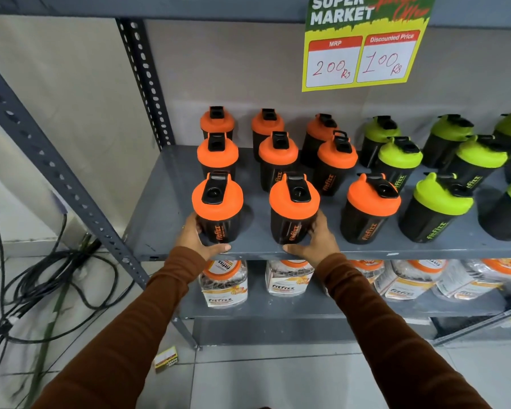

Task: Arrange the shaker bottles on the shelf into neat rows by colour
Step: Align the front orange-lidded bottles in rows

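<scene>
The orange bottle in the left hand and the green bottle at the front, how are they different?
The orange-lidded bottle has an orange lid; the green-lidded bottle has a lime green one. The orange-lidded bottle is in the left hand's grip at the shelf's left end; the green-lidded bottle stands untouched further right. The lettering is orange on one, green on the other. Both have black bodies and black flip caps, and both stand upright in the front row.

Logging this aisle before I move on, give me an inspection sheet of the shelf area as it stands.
Surface: grey metal shelf, bare at its left end.
Job's things: orange-lidded shakers in three rows left; green-lidded shakers right.
Clutter: small card on the floor.
Hands: left hand and right hand each grip a front-row orange shaker.
Cables: black cables on the floor, left.
Surroundings: price sign above; Fitfizz jars below.
</scene>
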Available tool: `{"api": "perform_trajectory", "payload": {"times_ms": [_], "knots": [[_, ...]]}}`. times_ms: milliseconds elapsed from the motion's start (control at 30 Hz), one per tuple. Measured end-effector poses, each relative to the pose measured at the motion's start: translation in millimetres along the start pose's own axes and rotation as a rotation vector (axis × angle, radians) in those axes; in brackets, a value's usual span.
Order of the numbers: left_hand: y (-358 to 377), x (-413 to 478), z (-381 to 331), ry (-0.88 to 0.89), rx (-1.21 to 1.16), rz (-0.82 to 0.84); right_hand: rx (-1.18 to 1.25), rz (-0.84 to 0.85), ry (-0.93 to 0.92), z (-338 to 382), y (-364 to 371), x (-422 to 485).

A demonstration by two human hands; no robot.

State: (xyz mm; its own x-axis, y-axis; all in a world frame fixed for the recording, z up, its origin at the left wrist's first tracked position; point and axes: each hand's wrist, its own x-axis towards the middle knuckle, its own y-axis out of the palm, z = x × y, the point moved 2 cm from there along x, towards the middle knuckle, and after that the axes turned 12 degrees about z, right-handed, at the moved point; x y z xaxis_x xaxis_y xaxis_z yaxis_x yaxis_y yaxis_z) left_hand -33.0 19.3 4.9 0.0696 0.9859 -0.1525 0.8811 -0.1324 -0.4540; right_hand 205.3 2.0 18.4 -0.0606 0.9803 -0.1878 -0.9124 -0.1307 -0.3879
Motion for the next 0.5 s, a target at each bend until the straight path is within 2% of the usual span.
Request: {"api": "perform_trajectory", "payload": {"times_ms": [500], "knots": [[-7,5,14,-0.044,0.054,0.020,-0.127,-0.029,0.048,8,1,-3]]}}
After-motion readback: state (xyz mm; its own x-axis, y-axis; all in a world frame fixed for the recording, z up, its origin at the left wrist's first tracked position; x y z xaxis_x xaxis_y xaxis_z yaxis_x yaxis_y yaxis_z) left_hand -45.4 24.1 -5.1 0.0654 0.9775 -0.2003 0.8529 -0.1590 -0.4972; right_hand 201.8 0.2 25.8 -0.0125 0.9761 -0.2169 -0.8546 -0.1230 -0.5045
